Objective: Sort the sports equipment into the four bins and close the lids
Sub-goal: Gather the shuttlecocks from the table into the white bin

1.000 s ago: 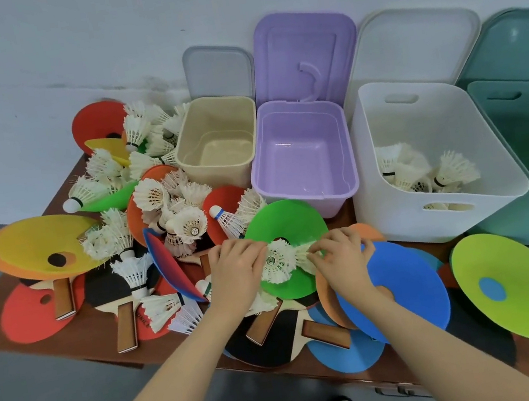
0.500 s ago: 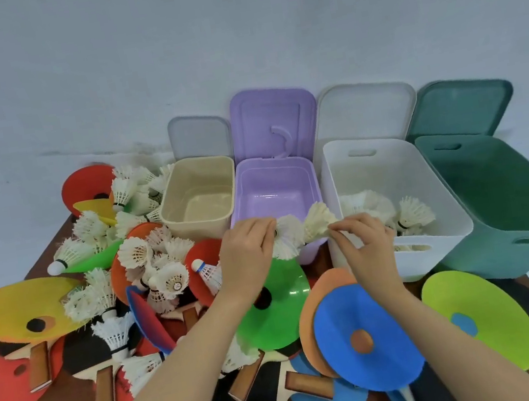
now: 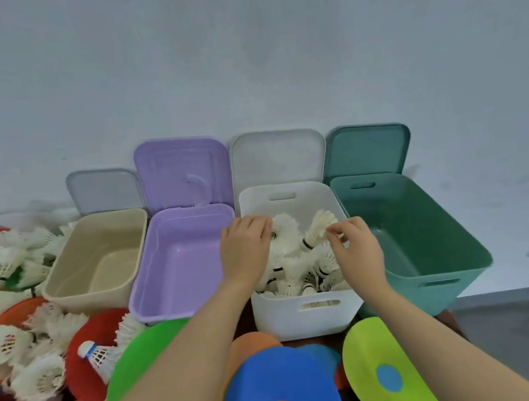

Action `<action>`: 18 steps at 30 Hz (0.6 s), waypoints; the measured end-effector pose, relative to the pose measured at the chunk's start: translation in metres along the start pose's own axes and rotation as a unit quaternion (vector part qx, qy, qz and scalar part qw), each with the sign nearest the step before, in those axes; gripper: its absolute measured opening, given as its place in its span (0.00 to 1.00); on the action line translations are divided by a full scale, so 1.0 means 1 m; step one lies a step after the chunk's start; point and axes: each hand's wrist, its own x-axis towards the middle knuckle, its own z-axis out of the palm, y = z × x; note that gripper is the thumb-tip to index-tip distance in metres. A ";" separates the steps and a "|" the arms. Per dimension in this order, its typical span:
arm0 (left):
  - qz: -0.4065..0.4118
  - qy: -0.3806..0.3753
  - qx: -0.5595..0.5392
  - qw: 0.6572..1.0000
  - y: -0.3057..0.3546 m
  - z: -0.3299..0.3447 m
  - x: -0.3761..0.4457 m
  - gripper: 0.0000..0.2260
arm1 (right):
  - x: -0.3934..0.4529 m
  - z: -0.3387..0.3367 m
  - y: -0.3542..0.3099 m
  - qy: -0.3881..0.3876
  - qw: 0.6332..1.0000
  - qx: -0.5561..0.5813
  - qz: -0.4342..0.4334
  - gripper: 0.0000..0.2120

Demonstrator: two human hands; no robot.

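Both my hands are over the open white bin (image 3: 276,319), which holds several white shuttlecocks (image 3: 297,273). My left hand (image 3: 246,250) is closed around one shuttlecock (image 3: 282,228) at the bin's left side. My right hand (image 3: 355,246) pinches the feathers of another shuttlecock (image 3: 317,230), cork end down, above the pile. The beige bin (image 3: 62,289), the purple bin (image 3: 141,297) and the green bin (image 3: 442,279) stand open with nothing in them. All four lids lean against the wall behind, such as the purple lid (image 3: 182,171).
A heap of loose shuttlecocks (image 3: 38,376) lies at the left among red, orange and yellow paddles. Near me lie a green paddle (image 3: 136,362), a blue paddle (image 3: 278,382) and a lime paddle (image 3: 366,350). The floor drops away at right.
Both hands lifted a shuttlecock each from the green paddle and carried them up and right over the white bin. The camera tilted upward.
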 end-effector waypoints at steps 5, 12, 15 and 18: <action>-0.012 -0.080 0.039 0.996 -0.011 0.017 -0.007 0.19 | 0.000 0.013 0.028 -0.075 0.996 -0.046 -0.004 0.08; -0.013 -0.071 0.055 0.996 -0.045 -0.017 -0.040 0.18 | -0.022 0.033 0.005 -0.118 0.991 0.039 -0.052 0.09; -0.015 -0.067 0.077 0.995 -0.067 -0.039 -0.056 0.17 | -0.034 0.045 -0.020 -0.119 0.988 0.054 -0.088 0.08; -0.023 -0.065 0.068 0.995 -0.093 -0.066 -0.073 0.18 | -0.051 0.062 -0.049 -0.136 0.982 0.076 -0.108 0.08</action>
